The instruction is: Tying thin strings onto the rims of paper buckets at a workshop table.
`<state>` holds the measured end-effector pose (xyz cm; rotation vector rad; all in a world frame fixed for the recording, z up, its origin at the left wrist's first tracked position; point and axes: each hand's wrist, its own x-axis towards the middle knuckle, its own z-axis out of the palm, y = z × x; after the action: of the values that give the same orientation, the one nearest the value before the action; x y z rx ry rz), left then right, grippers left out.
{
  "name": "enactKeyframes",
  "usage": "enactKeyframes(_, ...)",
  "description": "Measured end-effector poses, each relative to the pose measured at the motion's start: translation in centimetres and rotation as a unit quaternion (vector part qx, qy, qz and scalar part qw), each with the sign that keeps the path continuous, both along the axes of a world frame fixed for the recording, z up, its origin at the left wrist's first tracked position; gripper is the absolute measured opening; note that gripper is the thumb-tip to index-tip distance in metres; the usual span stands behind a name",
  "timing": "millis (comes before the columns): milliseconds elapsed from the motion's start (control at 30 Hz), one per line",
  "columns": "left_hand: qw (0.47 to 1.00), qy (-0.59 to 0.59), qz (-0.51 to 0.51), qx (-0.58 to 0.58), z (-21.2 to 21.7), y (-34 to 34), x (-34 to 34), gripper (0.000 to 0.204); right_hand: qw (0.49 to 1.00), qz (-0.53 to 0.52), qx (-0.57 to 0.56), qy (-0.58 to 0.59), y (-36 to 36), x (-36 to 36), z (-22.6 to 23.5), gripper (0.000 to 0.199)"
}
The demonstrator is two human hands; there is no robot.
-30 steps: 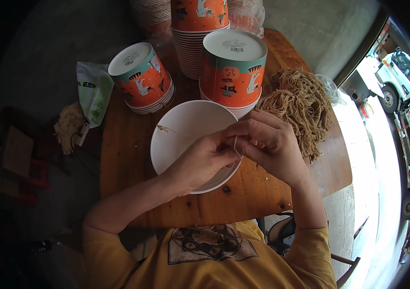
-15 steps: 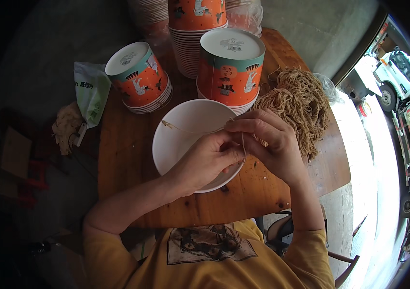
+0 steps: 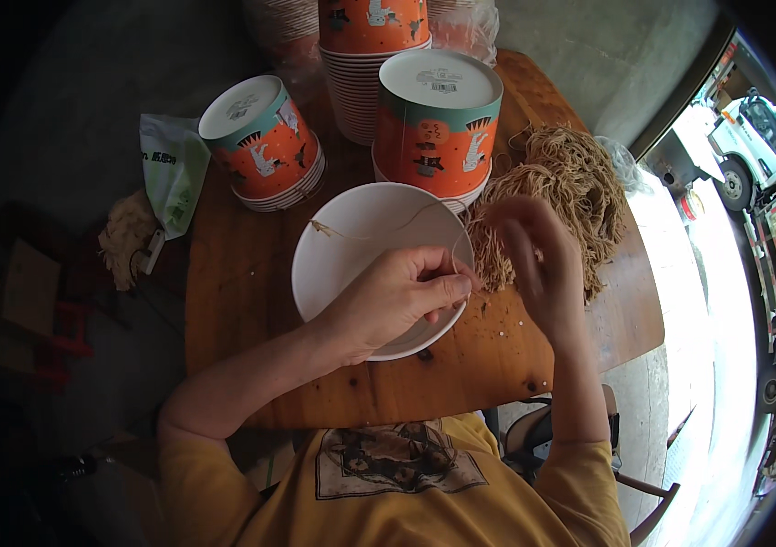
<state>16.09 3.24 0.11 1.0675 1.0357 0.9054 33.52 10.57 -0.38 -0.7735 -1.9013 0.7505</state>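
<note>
My left hand (image 3: 406,296) is closed in a pinch at the near right rim of a white-lined paper bucket (image 3: 333,205). A thin piece of twine (image 3: 420,211) runs from near its fingers, loops over the right rim and crosses the inside. The twine has a frayed, knotted end at the left wall. My right hand (image 3: 538,260) is raised just right of the bucket, before a heap of tan twine (image 3: 579,196). Its fingers look apart and slightly smeared by motion, with nothing visible between them.
Orange and green paper buckets stand upside down behind, in a short left stack (image 3: 265,150), a right stack (image 3: 438,128) and a taller one (image 3: 347,91). A white and green plastic bag (image 3: 174,169) hangs left of the wooden table (image 3: 251,346). A truck (image 3: 752,137) stands outside at right.
My right hand has let go of the twine and moved right, away from my left hand. The bucket has shifted slightly right and up in my left hand.
</note>
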Motion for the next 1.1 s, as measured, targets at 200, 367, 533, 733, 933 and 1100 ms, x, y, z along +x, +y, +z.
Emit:
enactKeyframes(200, 1.0, -0.028, 0.003, -0.001, -0.2, 0.1, -0.2, 0.017, 0.995, 0.011, 0.041, -0.092, -3.8, 1.0, -1.5, 0.016)
enactKeyframes(367, 0.996, -0.078, -0.004, -0.039, -0.2, 0.3, -0.3, 0.016, 0.997, -0.008, 0.03, -0.073, -5.3, 0.5, -1.8, 0.016)
enactKeyframes(533, 0.997, -0.066, 0.016, -0.048, -0.1, 0.4, -0.6, 0.015, 0.994, -0.095, 0.008, -0.048, -5.7, -0.2, -1.0, 0.016)
enactKeyframes(733, 0.997, -0.079, 0.001, -0.028, -0.4, 0.5, -0.6, 0.014, 0.996, -0.059, -0.019, -0.063, -4.8, 0.2, -2.1, 0.016)
enactKeyframes(933, 0.984, -0.134, -0.012, -0.119, 0.3, 0.6, -0.8, 0.014, 0.995, -0.052, 0.071, -0.05, -6.0, -0.6, -2.2, 0.014)
enactKeyframes(1100, 0.978, -0.132, -0.018, -0.158, 0.8, 0.6, -1.2, 0.015, 0.977, -0.055, 0.19, -0.074, -6.1, -0.8, -2.9, 0.019)
